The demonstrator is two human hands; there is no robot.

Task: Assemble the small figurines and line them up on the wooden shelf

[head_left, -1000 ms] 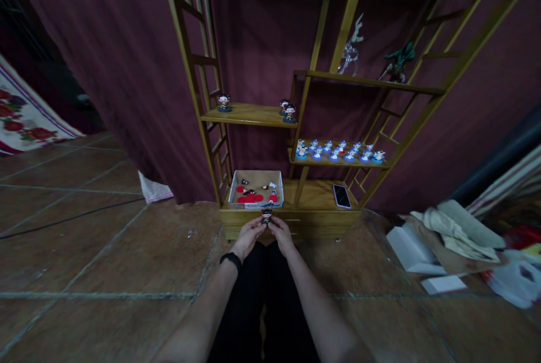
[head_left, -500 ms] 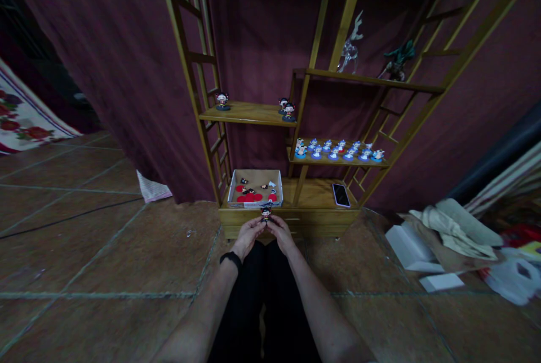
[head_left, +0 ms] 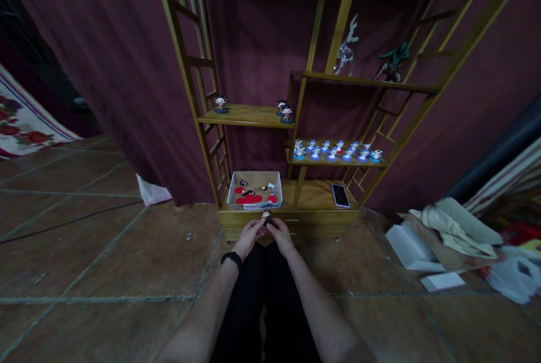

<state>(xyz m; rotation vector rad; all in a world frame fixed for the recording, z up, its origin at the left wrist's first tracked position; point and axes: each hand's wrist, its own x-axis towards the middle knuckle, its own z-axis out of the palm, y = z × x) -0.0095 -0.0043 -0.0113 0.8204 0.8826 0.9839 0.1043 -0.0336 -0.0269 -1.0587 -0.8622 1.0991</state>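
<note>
Between my two hands is a small dark-haired figurine (head_left: 266, 215), held just in front of the shelf unit's lower edge. My left hand (head_left: 250, 235) pinches it from the left, a black band around the wrist. From the right, the fingers of my right hand (head_left: 279, 234) close on it too, and they hide part of its lower half. Just beyond stands an open box (head_left: 255, 178) with several red discs and small figurine pieces lying in it. Similar figurines stand upright on the upper left shelf: one figurine (head_left: 220, 104) at its left end and two at its right.
Several blue-and-white figurines (head_left: 332, 153) stand in rows on the right shelf. A phone (head_left: 340, 195) lies on the bottom board. Higher up are a clear deer ornament (head_left: 345, 54) and a dark green statuette (head_left: 394, 62). White boxes (head_left: 413, 247) and bags lie on the floor at right.
The figurine has turned and tilted slightly between my fingers, and my right fingers now cover more of its lower part. Both hands stay at about the same place.
</note>
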